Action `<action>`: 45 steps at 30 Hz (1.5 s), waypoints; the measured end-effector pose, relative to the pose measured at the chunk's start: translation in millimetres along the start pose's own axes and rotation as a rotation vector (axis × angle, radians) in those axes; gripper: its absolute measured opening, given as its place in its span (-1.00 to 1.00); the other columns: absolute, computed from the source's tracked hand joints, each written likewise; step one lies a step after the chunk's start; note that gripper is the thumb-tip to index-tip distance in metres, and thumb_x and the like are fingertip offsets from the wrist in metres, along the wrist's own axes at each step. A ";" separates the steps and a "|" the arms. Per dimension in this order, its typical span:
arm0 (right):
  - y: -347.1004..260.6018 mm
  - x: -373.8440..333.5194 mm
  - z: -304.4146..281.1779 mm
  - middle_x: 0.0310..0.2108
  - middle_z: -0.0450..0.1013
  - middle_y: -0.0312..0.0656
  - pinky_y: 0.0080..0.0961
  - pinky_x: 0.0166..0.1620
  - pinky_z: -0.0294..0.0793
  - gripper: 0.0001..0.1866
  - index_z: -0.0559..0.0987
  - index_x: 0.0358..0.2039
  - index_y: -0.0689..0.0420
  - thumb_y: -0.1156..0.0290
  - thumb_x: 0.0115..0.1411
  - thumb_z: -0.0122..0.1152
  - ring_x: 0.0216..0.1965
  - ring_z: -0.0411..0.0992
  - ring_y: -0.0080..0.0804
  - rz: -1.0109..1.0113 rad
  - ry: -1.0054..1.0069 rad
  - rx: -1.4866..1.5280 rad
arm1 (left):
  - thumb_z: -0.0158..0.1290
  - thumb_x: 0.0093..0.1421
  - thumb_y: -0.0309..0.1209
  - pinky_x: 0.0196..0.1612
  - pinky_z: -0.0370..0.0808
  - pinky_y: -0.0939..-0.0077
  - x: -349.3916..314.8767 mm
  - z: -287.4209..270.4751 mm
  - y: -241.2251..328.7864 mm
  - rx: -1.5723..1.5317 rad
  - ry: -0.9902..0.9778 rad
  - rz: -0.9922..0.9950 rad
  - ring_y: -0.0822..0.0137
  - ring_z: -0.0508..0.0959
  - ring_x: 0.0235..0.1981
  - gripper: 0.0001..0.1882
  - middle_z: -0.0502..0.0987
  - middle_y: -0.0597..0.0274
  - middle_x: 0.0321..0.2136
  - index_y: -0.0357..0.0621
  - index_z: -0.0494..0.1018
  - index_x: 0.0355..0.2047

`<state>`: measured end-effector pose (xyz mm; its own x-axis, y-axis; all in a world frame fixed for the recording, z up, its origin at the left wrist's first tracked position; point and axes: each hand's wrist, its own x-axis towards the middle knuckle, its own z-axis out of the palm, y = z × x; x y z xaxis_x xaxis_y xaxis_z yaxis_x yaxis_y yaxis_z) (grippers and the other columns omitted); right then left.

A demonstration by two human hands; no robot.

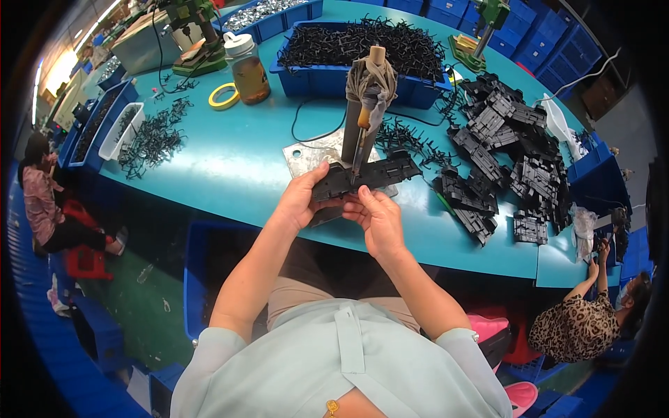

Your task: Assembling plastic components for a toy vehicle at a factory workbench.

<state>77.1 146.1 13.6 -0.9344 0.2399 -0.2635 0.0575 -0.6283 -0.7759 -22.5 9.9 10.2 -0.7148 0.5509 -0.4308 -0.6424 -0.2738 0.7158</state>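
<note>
Had the long, flat, black plastic part with moulded ribs [396,171] at clock centre, right under the slim tool with a bare metal tip [358,155], which ran down beside the dark upright post [350,136]. Couldn't tell if the tip touched the part or hung just above. My bare left hand [298,197], 8 o'clock of the tip, was closed on the part's left end, thumb on top, fingers mostly hidden beneath. My bare right hand [380,217], 5 o'clock, was half curled, thumb and fingertips gathered at the near edge; couldn't tell whether they pinched the part or something small. Right end of the part, 3 o'clock, had no fingers on it and tilted up a little, so I judged the left grip had to control the roll. Best practice as I read it: square the spot to the tip, steady the underside, press evenly, no sideways drag. I'd have kept the right thumb back toward 6 o'clock; it sat close to the tip, and if that was hot, a slip would burn. The loose, thin black plastic clips [411,143] at 2 o'clock were best kept out from underneath.
</note>
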 end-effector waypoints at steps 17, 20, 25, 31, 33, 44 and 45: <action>1.9 2.3 3.4 -0.35 0.50 -0.12 -0.47 -0.27 0.53 -0.75 0.47 -0.30 0.24 0.28 0.25 0.09 -0.38 0.46 -0.46 -0.004 0.010 -0.013 | 0.00 0.21 -0.10 -0.09 0.48 0.26 -3.6 -0.3 1.8 -0.009 0.007 0.006 0.24 0.50 -0.17 -0.58 0.51 0.11 -0.18 -0.17 0.42 -0.09; 2.5 2.8 3.4 -0.35 0.50 -0.12 -0.47 -0.27 0.53 -0.75 0.47 -0.31 0.24 0.28 0.25 0.09 -0.39 0.46 -0.46 -0.007 0.009 -0.015 | 0.00 0.21 -0.10 -0.10 0.48 0.26 -3.9 -0.8 1.6 -0.010 0.008 0.008 0.24 0.50 -0.17 -0.58 0.51 0.11 -0.18 -0.17 0.42 -0.10; 3.8 1.6 2.7 -0.34 0.50 -0.13 -0.48 -0.27 0.52 -0.74 0.47 -0.30 0.24 0.27 0.26 0.07 -0.38 0.46 -0.46 -0.011 0.005 -0.017 | 0.00 0.22 -0.10 -0.10 0.48 0.27 -2.8 -3.4 0.0 -0.011 -0.009 0.009 0.24 0.50 -0.17 -0.59 0.51 0.10 -0.18 -0.17 0.42 -0.10; 5.1 -1.6 2.6 -0.32 0.49 -0.14 -0.49 -0.27 0.51 -0.73 0.46 -0.27 0.24 0.25 0.27 0.07 -0.37 0.46 -0.47 -0.004 0.003 -0.005 | -0.01 0.22 -0.10 -0.10 0.48 0.26 -6.5 0.9 1.6 0.009 0.021 0.004 0.23 0.50 -0.17 -0.58 0.51 0.10 -0.18 -0.18 0.41 -0.10; 4.2 -0.4 2.2 -0.33 0.49 -0.15 -0.49 -0.27 0.51 -0.73 0.46 -0.27 0.23 0.25 0.26 0.07 -0.38 0.46 -0.48 -0.004 0.003 -0.003 | 0.00 0.22 -0.10 -0.10 0.48 0.27 -5.7 1.3 1.8 0.011 0.010 -0.001 0.23 0.51 -0.18 -0.58 0.51 0.10 -0.19 -0.18 0.41 -0.10; 1.9 3.6 7.3 -0.37 0.48 -0.18 -0.49 -0.29 0.51 -0.77 0.45 -0.31 0.19 0.26 0.25 0.10 -0.40 0.46 -0.48 -0.010 0.017 0.011 | -0.03 0.23 -0.12 -0.13 0.49 0.30 0.5 -4.5 0.8 -0.023 -0.024 0.019 0.22 0.52 -0.20 -0.59 0.52 0.09 -0.20 -0.20 0.41 -0.09; 3.4 2.8 8.0 -0.39 0.48 -0.18 -0.49 -0.31 0.52 -0.78 0.45 -0.32 0.18 0.27 0.25 0.10 -0.41 0.46 -0.48 -0.006 0.032 0.006 | -0.05 0.25 -0.12 -0.14 0.49 0.31 1.5 -7.9 -1.4 -0.029 -0.030 0.004 0.23 0.52 -0.20 -0.60 0.52 0.10 -0.19 -0.18 0.42 -0.09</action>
<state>71.8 138.8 14.8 -0.9229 0.2675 -0.2771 0.0495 -0.6312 -0.7740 -24.9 5.0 4.2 -0.7093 0.5730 -0.4106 -0.6472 -0.2984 0.7015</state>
